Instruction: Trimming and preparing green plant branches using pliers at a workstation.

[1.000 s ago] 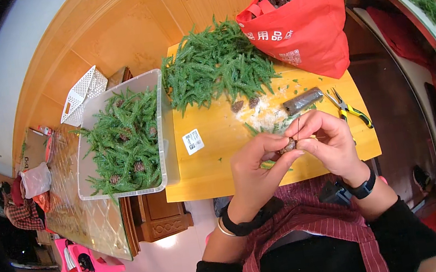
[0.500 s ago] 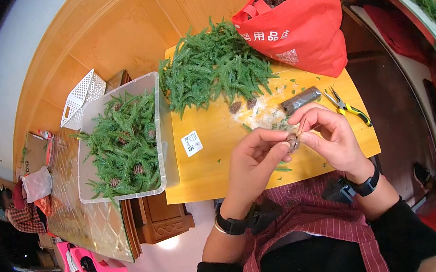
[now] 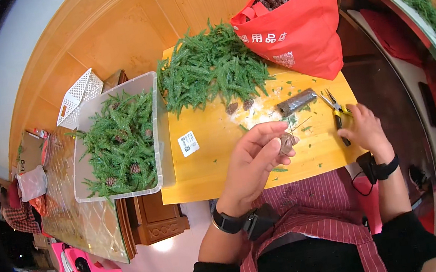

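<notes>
My left hand (image 3: 254, 160) pinches a small brown pine cone (image 3: 286, 142) between thumb and fingertips, above the front of the yellow tabletop (image 3: 216, 163). Thin wire ends (image 3: 300, 123) stick up and out from the cone. To the right, my right hand (image 3: 364, 126) is at the yellow-and-black needle-nose pliers (image 3: 339, 120), with thumb and fingers around the handles. The pliers' jaws point away from me, and part of one handle is hidden by my fingers. A dark wrapped bundle of thin wires (image 3: 297, 102) lies just left of the pliers.
A clear plastic bin (image 3: 161, 138) at the left holds green sprigs with pine cones. Loose green sprigs (image 3: 214, 67) are heaped at the back, beside a red bag (image 3: 298, 32) of pine cones. Two cones (image 3: 232, 108), white powder and a white label (image 3: 188, 144) lie on the tabletop.
My right hand has let go of the wire at the cone and moved right to the pliers, whose handles have shifted. My left hand still holds the cone, with wire ends now spread apart.
</notes>
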`<state>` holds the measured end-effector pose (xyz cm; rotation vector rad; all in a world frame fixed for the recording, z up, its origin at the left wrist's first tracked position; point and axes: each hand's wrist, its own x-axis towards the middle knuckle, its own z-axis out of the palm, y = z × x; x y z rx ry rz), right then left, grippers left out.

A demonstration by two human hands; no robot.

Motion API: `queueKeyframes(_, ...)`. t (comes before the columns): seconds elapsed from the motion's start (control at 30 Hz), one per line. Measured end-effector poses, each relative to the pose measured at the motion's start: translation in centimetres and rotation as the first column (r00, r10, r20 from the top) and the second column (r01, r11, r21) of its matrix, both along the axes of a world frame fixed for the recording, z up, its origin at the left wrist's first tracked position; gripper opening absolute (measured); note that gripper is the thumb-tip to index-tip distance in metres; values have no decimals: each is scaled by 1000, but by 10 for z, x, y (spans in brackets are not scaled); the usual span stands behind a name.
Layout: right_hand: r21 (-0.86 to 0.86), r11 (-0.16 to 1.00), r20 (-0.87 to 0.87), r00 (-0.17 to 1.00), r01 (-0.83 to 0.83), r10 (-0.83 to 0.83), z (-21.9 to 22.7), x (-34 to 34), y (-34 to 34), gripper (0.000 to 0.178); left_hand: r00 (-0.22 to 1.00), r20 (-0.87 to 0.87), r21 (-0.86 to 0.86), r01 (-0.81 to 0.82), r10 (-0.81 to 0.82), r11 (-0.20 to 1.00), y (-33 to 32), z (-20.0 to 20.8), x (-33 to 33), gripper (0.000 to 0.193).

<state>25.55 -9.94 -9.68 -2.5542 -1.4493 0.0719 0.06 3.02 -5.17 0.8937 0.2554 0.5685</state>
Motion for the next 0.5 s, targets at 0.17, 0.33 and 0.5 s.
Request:
queueKeyframes(0.17, 70, 997, -101, 994, -43, 50, -34, 17, -5, 70, 995, 92, -54, 56, -51, 997, 4, -7, -5, 27)
queueKeyframes(0.33, 152, 987, -14, 999, -44, 46, -38, 16, 1, 58, 990, 130, -66, 67, -58, 996, 3, -8, -3, 25)
queueKeyframes(0.5, 257, 964, -39, 996, -69, 82, -35, 23, 5, 39, 994, 83, -67, 73, -67, 995, 0, -2, -4, 23)
